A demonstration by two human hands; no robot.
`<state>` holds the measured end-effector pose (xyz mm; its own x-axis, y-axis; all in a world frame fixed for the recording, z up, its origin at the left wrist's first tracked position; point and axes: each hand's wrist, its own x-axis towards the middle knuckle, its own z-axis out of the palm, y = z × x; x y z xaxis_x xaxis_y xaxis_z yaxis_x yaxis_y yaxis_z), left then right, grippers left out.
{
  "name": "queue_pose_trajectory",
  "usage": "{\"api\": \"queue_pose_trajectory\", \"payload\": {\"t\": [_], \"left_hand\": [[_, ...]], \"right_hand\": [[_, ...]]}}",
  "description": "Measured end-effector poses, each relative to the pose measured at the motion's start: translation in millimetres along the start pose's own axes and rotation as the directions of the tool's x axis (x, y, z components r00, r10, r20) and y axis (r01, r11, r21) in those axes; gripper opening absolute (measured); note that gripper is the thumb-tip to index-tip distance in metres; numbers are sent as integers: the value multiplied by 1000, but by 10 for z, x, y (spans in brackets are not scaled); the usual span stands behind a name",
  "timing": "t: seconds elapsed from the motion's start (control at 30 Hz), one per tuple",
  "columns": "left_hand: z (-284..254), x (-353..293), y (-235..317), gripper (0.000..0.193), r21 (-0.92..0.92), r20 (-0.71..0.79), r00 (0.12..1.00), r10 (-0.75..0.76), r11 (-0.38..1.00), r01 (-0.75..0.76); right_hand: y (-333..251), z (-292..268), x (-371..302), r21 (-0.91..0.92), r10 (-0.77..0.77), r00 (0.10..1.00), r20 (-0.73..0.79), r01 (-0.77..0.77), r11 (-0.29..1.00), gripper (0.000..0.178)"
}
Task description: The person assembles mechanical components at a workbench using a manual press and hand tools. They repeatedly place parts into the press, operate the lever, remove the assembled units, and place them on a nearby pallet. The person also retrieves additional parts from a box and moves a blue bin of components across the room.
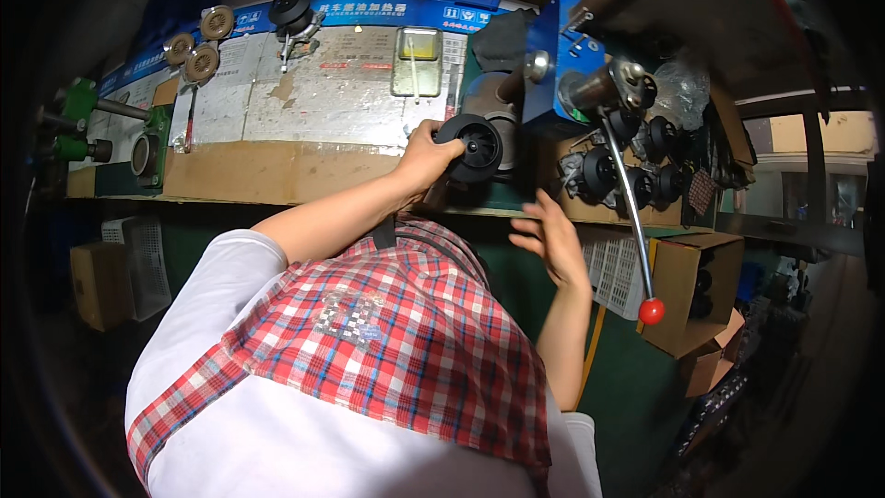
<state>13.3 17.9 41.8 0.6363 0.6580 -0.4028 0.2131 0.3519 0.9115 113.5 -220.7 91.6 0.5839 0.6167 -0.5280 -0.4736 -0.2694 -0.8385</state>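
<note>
My left hand is closed on a black round fan wheel, its thumb lying over the near side of the rim. The wheel is at the base of a blue lever press, beside the metal column; whether it rests on anything beneath is hidden. My right hand is off the bench edge, its fingers apart with nothing in them. To its right hangs the press's long lever with a red ball knob, and my right hand is apart from it.
Cardboard covers the bench. A tray with yellowish contents, round brown discs and another black wheel assembly lie further back. Several black-wheeled motors sit right of the press. A green clamp fixture stands left; an open carton is below right.
</note>
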Motion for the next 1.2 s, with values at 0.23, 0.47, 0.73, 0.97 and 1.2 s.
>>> {"api": "queue_pose_trajectory", "payload": {"t": [0.23,0.47,0.73,0.97,1.2], "left_hand": [[-930,-444,518,56,372,104,925,367,848,-378],[-1927,-506,522,42,-59,116,957,265,964,-260],[-2452,-13,399,54,-498,630,767,-124,694,521],[-2197,-172,854,54,-510,321,926,198,860,-7],[-2167,-273,1066,57,-396,217,961,172,915,-74]], "right_hand": [[-477,1506,696,-801,-413,872,262,435,411,63],[-852,2415,549,-705,-486,766,421,614,356,62],[-847,2926,382,-517,-572,414,708,856,-21,63],[-421,2784,756,-437,-736,144,662,872,-222,43],[-345,2760,770,-460,-733,239,637,880,-113,57]]}}
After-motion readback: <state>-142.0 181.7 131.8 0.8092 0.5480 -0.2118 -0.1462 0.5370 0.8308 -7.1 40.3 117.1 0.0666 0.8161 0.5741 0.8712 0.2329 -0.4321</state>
